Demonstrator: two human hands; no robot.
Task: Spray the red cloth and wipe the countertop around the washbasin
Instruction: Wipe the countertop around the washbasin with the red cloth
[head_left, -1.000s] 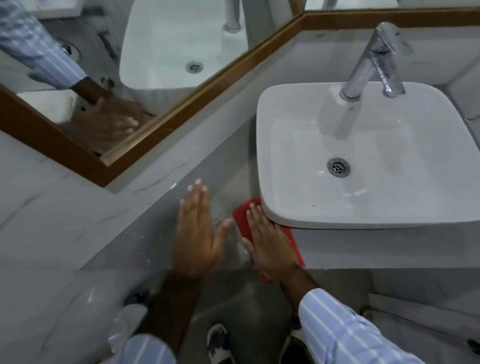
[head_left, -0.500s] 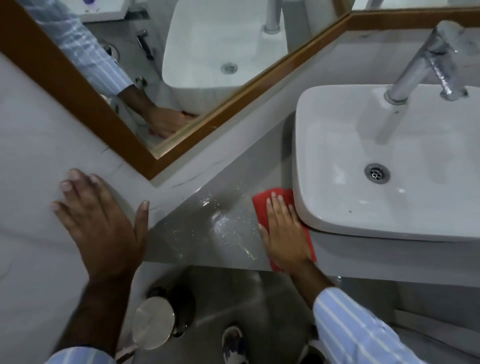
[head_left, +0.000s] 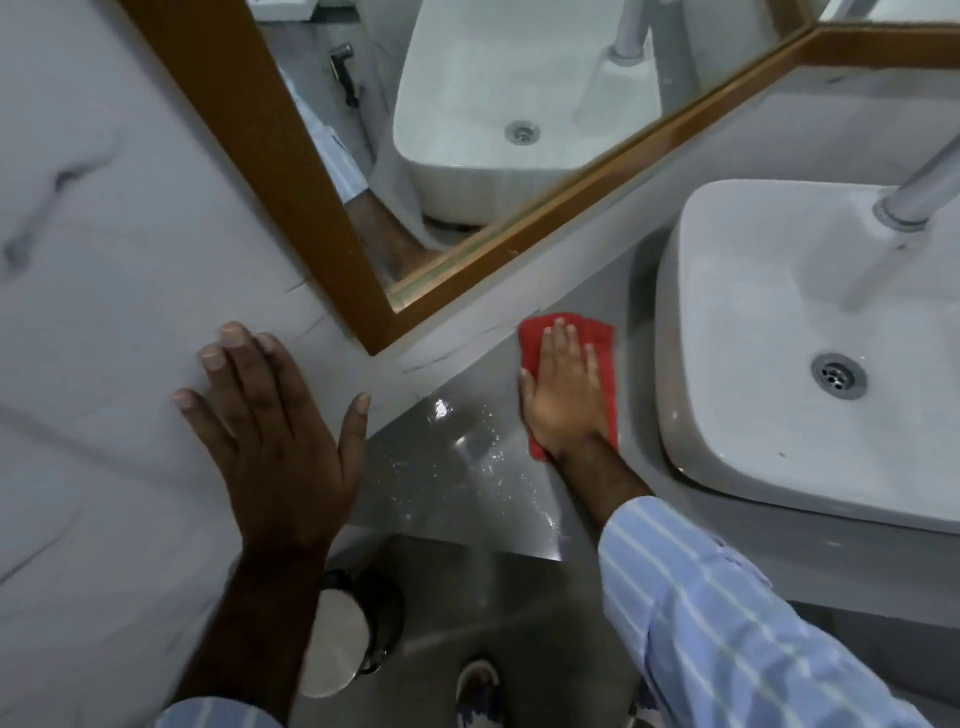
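The red cloth (head_left: 605, 353) lies flat on the grey countertop (head_left: 457, 467), just left of the white washbasin (head_left: 769, 395). My right hand (head_left: 563, 395) presses flat on the cloth with fingers pointing toward the back wall, close to the mirror's lower corner. My left hand (head_left: 270, 431) rests flat on the marble wall tile at the left, fingers spread, holding nothing. Wet streaks and droplets shine on the countertop between my hands. No spray bottle is in view.
A wood-framed mirror (head_left: 519, 130) runs along the back wall. The chrome tap (head_left: 919, 197) rises at the basin's far right. Below the counter edge stand a round-lidded bin (head_left: 337, 644) and my shoe (head_left: 478, 686) on the floor.
My right hand has slid the red cloth away from the counter's front edge toward the back wall beside the basin. My left hand moved from the countertop to the left wall.
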